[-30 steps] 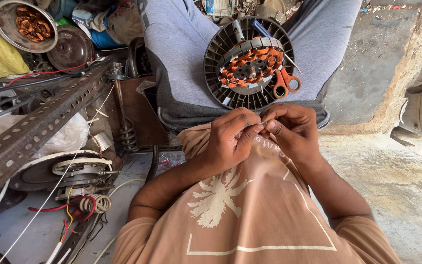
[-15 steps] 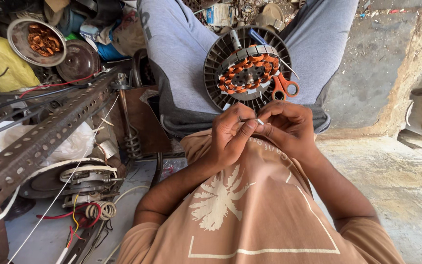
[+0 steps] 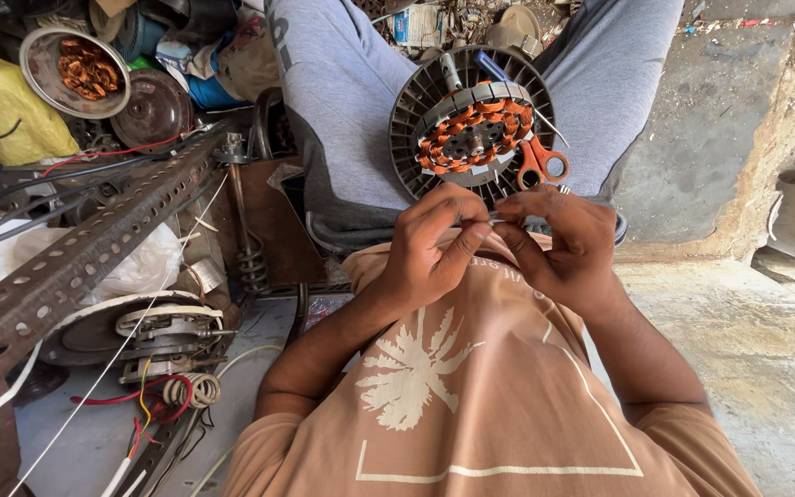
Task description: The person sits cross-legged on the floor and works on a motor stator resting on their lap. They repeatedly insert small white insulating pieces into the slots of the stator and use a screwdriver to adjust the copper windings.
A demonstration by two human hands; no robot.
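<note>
My left hand [image 3: 430,247] and my right hand [image 3: 561,244] meet fingertip to fingertip in front of my chest. Together they pinch a thin pale wire end [image 3: 494,218]; both hands are closed on it. Just beyond them, on my lap between grey trouser legs, lies a fan motor [image 3: 471,129]: a dark ribbed round housing with copper windings around a steel core. Orange-handled scissors [image 3: 543,166] rest against its right rim, partly hidden by my right fingers.
A rusty perforated angle-iron bar [image 3: 75,267] runs diagonally at left. Under it sits another motor with red, yellow and white leads [image 3: 154,331]. A metal bowl of copper wire [image 3: 71,69] stands at top left. Concrete floor [image 3: 766,322] lies at right.
Both hands stay together, pinching at the same spot above the motor, with only small finger movements. The view has drifted slightly, so the surroundings sit a little differently in the picture.
</note>
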